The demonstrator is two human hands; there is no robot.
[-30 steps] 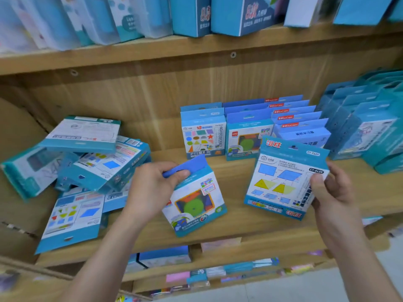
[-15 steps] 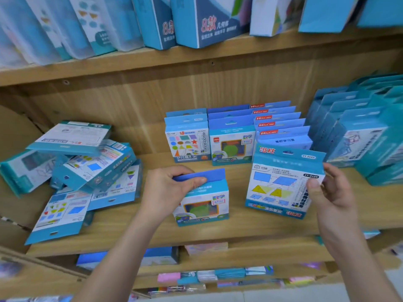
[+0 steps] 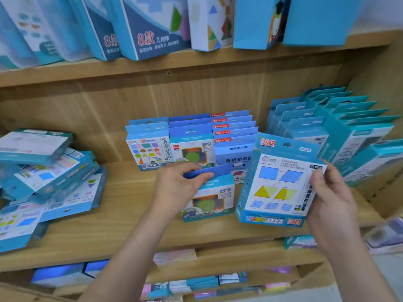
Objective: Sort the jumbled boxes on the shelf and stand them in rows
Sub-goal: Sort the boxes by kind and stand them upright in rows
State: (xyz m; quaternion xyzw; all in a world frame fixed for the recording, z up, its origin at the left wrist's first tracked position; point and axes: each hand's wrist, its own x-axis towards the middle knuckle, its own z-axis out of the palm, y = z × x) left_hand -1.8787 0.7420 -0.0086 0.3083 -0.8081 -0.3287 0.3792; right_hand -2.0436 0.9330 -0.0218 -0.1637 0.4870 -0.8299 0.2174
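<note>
My left hand (image 3: 176, 188) pinches the dark blue hang tab of a small box with a green circle on its front (image 3: 209, 202); the box stands upright on the wooden shelf (image 3: 130, 227), in front of a row of like boxes (image 3: 192, 147). My right hand (image 3: 333, 192) grips the right edge of a larger box printed with blue and yellow shapes (image 3: 277, 184), held upright and slightly tilted over the shelf's front. A jumbled heap of boxes (image 3: 48, 177) lies flat at the left.
Three short rows stand at the back middle: shape-print boxes (image 3: 148, 149), the green-circle row, and red-labelled boxes (image 3: 234, 138). Teal boxes (image 3: 340, 131) stand in rows at the right. Tall boxes (image 3: 152, 27) fill the shelf above; more goods lie on the shelf below.
My left hand has tipped the green-circle box from a slant to upright on the shelf and moved it toward its row. The right hand's box rose slightly.
</note>
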